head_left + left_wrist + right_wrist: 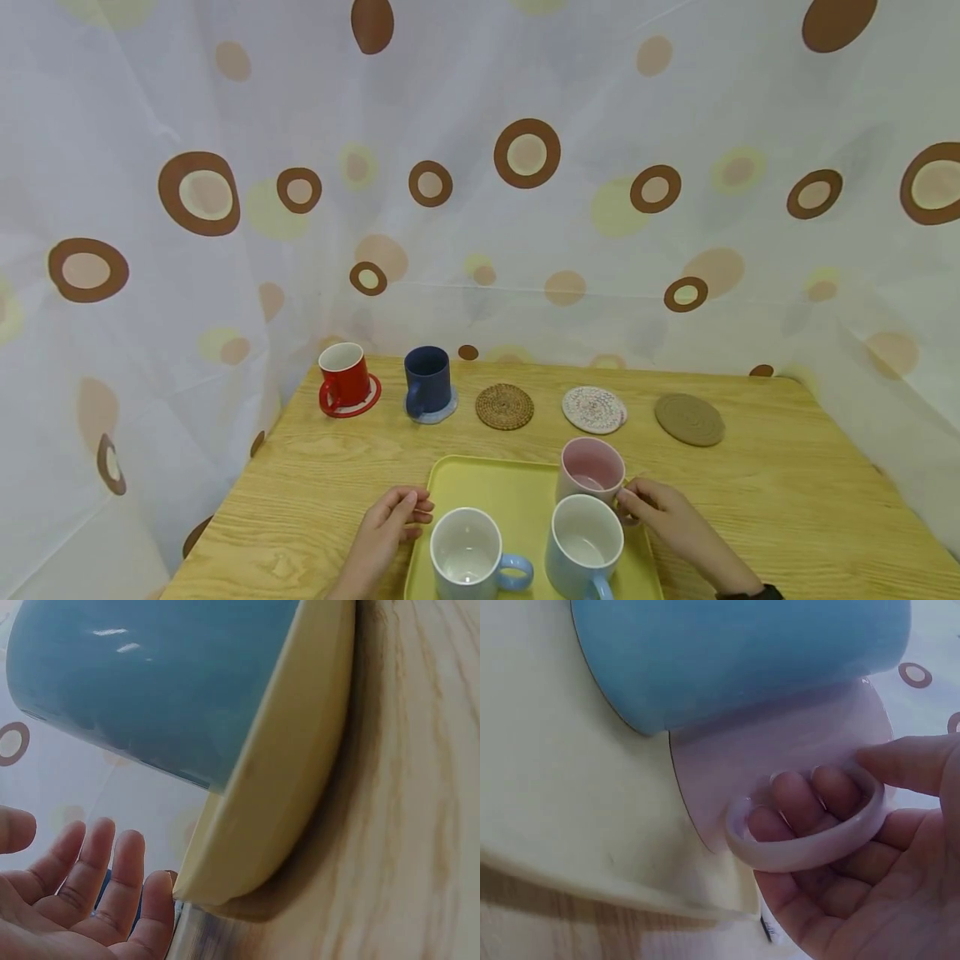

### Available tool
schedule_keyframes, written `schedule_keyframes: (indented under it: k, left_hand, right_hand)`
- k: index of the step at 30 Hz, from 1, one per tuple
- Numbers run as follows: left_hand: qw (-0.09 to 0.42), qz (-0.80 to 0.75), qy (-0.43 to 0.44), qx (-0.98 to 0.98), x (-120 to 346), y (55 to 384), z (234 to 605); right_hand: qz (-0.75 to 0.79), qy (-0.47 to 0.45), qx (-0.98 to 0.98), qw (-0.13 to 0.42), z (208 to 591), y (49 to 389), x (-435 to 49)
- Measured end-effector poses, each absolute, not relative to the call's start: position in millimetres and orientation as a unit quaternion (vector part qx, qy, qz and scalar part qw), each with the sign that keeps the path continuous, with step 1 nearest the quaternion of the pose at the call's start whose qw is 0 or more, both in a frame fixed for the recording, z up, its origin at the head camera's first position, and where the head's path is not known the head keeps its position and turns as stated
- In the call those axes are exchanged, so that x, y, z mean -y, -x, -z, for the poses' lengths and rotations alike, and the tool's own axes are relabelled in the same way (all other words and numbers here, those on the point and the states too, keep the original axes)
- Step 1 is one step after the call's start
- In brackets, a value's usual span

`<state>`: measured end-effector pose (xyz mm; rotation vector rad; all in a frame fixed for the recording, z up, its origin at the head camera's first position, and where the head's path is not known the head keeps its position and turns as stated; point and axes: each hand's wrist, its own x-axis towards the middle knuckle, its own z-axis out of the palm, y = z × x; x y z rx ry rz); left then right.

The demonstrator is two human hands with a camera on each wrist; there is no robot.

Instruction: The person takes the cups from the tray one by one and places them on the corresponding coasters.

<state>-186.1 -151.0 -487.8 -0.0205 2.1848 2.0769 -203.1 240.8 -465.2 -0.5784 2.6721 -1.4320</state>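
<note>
A pink mug stands at the far right corner of a yellow tray. My right hand grips its handle, several fingers curled through the loop and the thumb near the rim. Just in front of the pink mug is a light blue mug, its handle pointing toward me. Another light blue mug sits on the tray's left side, handle to the right. My left hand is beside the tray's left edge with relaxed fingers and holds nothing; in the left wrist view its fingertips come right up to the tray's corner.
Along the back of the wooden table, a red mug stands on a red-rimmed coaster and a dark blue mug on a pale blue one. To their right lie a brown woven coaster, a whitish coaster and a tan coaster. A patterned curtain hangs behind.
</note>
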Motion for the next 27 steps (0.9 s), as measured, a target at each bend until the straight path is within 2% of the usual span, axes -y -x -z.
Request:
schedule_keyframes:
  k: [11,19,27]
  left_hand:
    - [0.066,-0.686,0.016,-0.725,149.9,185.6,487.5]
    - [0.058,-0.687,0.021,-0.724,149.5,184.7,486.7]
    - [0.054,-0.690,0.020,-0.721,149.8,185.0,486.4]
  right_hand:
    - [0.541,0.144,-0.824,0.083,470.7,201.8,-238.7]
    - [0.577,0.154,-0.798,0.079,474.4,199.4,-234.0]
    - [0.583,0.128,-0.798,0.086,475.7,198.6,-233.3]
